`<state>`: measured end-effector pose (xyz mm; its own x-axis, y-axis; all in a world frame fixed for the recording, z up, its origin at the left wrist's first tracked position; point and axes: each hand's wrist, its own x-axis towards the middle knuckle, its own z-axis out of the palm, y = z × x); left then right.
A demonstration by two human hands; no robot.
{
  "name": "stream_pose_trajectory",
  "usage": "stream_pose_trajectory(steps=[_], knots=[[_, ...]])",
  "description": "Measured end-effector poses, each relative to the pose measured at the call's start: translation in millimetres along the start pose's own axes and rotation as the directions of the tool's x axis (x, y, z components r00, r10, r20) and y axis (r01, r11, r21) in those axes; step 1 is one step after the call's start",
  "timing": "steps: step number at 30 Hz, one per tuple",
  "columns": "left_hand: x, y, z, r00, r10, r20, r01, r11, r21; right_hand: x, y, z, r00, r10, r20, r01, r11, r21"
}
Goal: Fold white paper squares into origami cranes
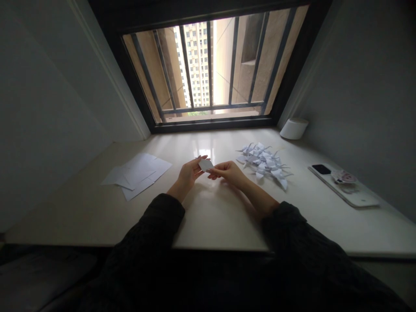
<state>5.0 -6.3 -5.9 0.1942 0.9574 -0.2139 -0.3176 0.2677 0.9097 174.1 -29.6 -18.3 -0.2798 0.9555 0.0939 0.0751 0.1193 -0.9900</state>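
Observation:
A small folded piece of white paper (206, 164) is held between both hands, a little above the pale tabletop. My left hand (189, 172) grips its left side, fingers closed round the edge. From the other side, my right hand (227, 171) pinches the paper's lower right corner between thumb and fingers. Right of my hands lies a heap of folded white paper cranes (264, 161). Off to the left, several loose white paper sheets (139, 171) overlap one another.
A white phone (344, 186) with a round grip on its back lies at the right. Behind it, a white cylindrical object (294, 128) stands against the wall. The barred window (211, 73) rises at the back of the white surface (214, 221), whose front edge is near my body.

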Motion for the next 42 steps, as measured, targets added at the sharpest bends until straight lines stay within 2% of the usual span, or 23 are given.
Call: stream_pose_trajectory(steps=[5,11,13,23,31,37,41,42], knots=[[1.1,0.7,-0.3,1.000,-0.001,0.018,0.000,1.000,0.013,-0.5,-0.6,-0.4,1.000,0.008,0.000,-0.008,1.000,-0.003],[0.2,0.3,0.1,0.982,0.088,0.168,-0.098,0.994,0.051,0.8,0.4,-3.2,0.996,0.065,-0.060,-0.061,0.995,0.073],[0.3,-0.1,0.5,0.978,0.097,0.187,-0.110,0.992,0.060,1.0,0.6,-3.4,0.996,0.068,-0.065,-0.062,0.993,0.096],[2.2,-1.6,1.6,0.980,0.189,0.066,-0.194,0.978,0.070,-1.4,-1.0,1.5,0.999,0.053,-0.005,-0.053,0.998,0.043],[4.6,-1.7,-3.5,0.990,0.137,-0.029,-0.136,0.990,0.029,0.2,0.0,5.3,0.999,0.042,0.001,-0.042,0.999,0.019],[4.1,-8.3,1.9,0.984,0.151,-0.099,-0.152,0.988,-0.007,-0.5,-2.9,8.2,0.999,0.046,-0.005,-0.046,0.999,0.010],[6.3,0.1,-4.2,0.976,0.143,-0.165,-0.154,0.986,-0.059,-2.9,-2.8,8.2,0.998,0.067,-0.001,-0.067,0.998,0.007],[7.2,4.3,-7.8,0.965,0.152,-0.213,-0.171,0.982,-0.076,-3.3,-2.6,7.9,0.997,0.072,-0.005,-0.072,0.997,0.004]])
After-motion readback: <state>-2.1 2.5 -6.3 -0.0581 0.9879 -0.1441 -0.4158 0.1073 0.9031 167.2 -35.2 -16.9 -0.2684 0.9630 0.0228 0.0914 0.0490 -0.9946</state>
